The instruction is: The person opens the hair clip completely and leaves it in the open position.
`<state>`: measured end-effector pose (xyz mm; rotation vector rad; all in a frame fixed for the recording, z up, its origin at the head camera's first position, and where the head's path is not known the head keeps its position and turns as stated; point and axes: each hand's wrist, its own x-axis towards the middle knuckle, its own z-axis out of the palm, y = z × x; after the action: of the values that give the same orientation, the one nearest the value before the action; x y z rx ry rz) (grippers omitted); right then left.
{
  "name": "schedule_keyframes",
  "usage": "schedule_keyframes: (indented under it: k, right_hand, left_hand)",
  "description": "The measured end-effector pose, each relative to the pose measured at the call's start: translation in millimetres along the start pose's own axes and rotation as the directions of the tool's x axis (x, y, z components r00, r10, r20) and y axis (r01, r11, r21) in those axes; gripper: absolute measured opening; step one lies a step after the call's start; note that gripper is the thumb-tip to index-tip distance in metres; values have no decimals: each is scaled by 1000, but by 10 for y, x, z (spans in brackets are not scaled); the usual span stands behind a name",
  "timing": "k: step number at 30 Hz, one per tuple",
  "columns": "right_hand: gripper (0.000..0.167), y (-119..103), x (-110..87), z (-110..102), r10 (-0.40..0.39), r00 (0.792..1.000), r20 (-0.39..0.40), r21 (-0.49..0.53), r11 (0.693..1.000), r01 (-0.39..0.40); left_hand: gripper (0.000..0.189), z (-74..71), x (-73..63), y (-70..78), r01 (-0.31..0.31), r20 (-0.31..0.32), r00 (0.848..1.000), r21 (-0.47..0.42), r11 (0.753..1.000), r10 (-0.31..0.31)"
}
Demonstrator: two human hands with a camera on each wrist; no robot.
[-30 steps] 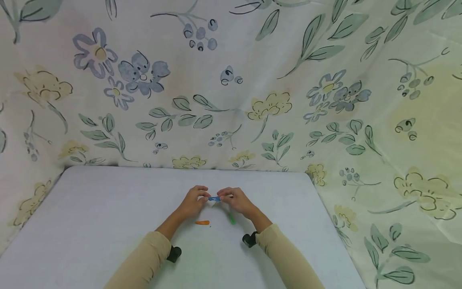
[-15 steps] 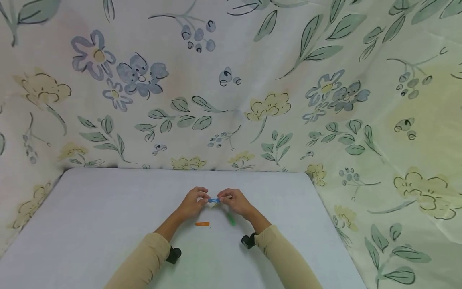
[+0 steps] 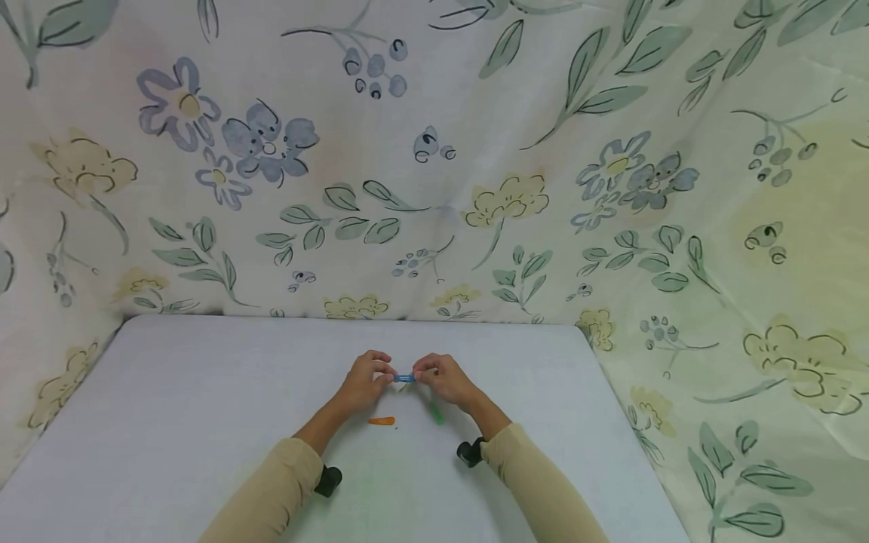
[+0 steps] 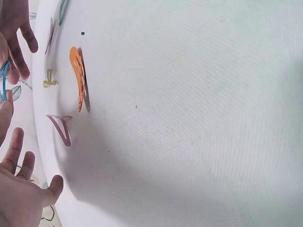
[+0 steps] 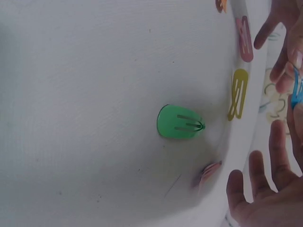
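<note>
A small blue snap hair clip [image 3: 404, 378] spans the gap between my two hands, above the far middle of the table. My left hand [image 3: 364, 382] pinches one end with thumb and finger. The other end is pinched by my right hand [image 3: 444, 379], its remaining fingers spread away from the clip in the right wrist view. Below the hands lie an orange hair clip [image 3: 382, 421] and a green hair clip [image 5: 177, 123]. A yellow hair clip [image 5: 239, 92] and a pink one [image 5: 245, 40] lie near them. Fingertips hide part of the blue clip.
Another pinkish clip [image 5: 208, 172] lies beyond the green one in the right wrist view. The white table [image 3: 204, 392] ends at a floral cloth [image 3: 380, 166] along its back and sides. Black wrist cameras [image 3: 470, 452] sit at both sleeve cuffs.
Both hands keep their pinch on the blue hair clip in nearly the same place. The clip looks slightly more level. The clips on the table have not moved.
</note>
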<state>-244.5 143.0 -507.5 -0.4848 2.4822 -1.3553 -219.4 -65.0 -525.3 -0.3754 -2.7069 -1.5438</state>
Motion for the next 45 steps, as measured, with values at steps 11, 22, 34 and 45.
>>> schedule_keyframes:
  k: [11,22,34,45]
  right_hand:
    - [12,72,-12,-23,-72,997,13,-102,992,73]
    - [12,179,-65,-51,-138,989,51,-179,973,145]
    - [12,236,-88,-30,-172,981,93,-254,948,190]
    - [11,379,-187,-128,-95,992,-80,-320,945,65]
  left_hand:
    - [10,33,-35,56,11,44,999,144,990,-17]
    - [7,60,-74,-18,-195,75,981,261,945,181]
    - [9,89,-135,-5,-174,149,980,311,934,133]
    - [11,153,-113,24,-160,132,983,296,942,126]
